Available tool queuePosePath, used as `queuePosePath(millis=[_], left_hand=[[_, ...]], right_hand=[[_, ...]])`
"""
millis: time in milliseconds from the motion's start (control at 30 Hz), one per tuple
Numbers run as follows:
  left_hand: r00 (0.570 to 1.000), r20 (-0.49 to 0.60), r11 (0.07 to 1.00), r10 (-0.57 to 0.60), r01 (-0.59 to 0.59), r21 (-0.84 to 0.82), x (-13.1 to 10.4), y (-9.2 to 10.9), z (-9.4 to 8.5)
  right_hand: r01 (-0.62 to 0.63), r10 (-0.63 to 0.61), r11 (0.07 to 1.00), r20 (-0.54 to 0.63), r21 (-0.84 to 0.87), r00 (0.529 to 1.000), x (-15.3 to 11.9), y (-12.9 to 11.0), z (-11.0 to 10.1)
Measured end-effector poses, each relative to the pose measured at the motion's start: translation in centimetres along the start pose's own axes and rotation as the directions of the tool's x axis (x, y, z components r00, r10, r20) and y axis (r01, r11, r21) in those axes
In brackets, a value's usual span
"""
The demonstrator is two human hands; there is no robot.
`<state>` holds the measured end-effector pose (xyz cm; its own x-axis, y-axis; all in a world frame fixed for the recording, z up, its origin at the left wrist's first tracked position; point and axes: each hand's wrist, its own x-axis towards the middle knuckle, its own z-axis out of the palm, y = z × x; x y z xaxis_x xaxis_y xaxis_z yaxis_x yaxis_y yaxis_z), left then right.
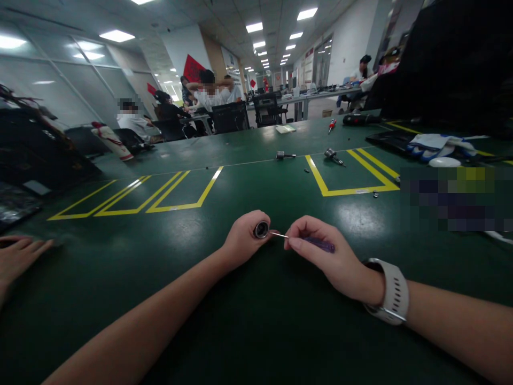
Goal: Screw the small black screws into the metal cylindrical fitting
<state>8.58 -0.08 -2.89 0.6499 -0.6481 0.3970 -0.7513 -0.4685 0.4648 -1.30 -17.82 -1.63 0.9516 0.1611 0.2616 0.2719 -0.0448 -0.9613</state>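
My left hand [245, 239] is closed around a dark cylindrical metal part [262, 230], its hollow round end facing me. Most of that part is hidden inside my fingers. A small screwdriver with a translucent purple handle [320, 244] is pinched in my right hand [315, 238], which wears a light watch strap at the wrist. The thin shaft [279, 235] points left, and its tip reaches the side of my left hand near the part. Whether the tip touches the part I cannot tell.
On the green table [264, 187], beyond my hands, lie two metal parts with shafts [284, 155], a red screwdriver [332, 125] and gloves [441, 145]. Yellow tape marks [176, 207] outline areas. Another person's hand [24, 256] rests at the left edge.
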Motion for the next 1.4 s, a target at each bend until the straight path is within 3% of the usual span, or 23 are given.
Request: queuePosePath(millis=[133,233,333,433,567,800,900,1167,1400], left_hand=[[0.998,-0.003,0.998,0.062,-0.062,0.024,0.0,0.1,0.2],[0.996,-0.012,0.996,0.090,-0.090,0.009,-0.1,0.2,0.3],[0.994,-0.067,0.995,0.082,-0.086,-0.053,-0.1,0.2,0.3],[0.994,-0.086,0.991,0.073,-0.082,-0.110,-0.2,0.1,0.3],[0.996,-0.071,0.988,0.055,-0.065,-0.142,-0.1,-0.1,0.3],[0.993,-0.118,1.000,-0.007,0.008,0.006,-0.2,0.3,0.5],[0.991,-0.128,1.000,-0.021,0.023,0.010,-0.2,0.3,0.4],[0.993,-0.084,0.975,-0.083,0.064,-0.213,-0.1,0.2,0.4],[0.987,-0.144,0.997,-0.065,0.059,-0.049,-0.2,0.1,0.6]], right_hand=[[0.004,-0.005,0.992,-0.008,-0.128,1.000,-0.1,-0.3,0.5],[-0.031,0.030,0.993,-0.004,-0.112,1.000,0.0,0.0,0.5],[-0.092,0.092,0.993,0.007,0.080,0.996,0.3,0.6,0.3],[-0.170,0.174,0.930,0.017,0.326,0.985,0.6,1.1,0.2],[-0.231,0.241,0.864,0.037,0.447,0.970,0.8,1.2,0.2],[-0.150,0.158,0.958,-0.012,0.244,0.987,0.2,1.1,0.6],[-0.192,0.200,0.937,0.004,0.292,0.980,0.3,1.0,0.6],[-0.260,0.273,0.842,0.042,0.473,0.961,0.7,1.1,0.4],[-0.227,0.259,0.888,-0.027,0.400,0.966,0.6,1.0,0.6]])
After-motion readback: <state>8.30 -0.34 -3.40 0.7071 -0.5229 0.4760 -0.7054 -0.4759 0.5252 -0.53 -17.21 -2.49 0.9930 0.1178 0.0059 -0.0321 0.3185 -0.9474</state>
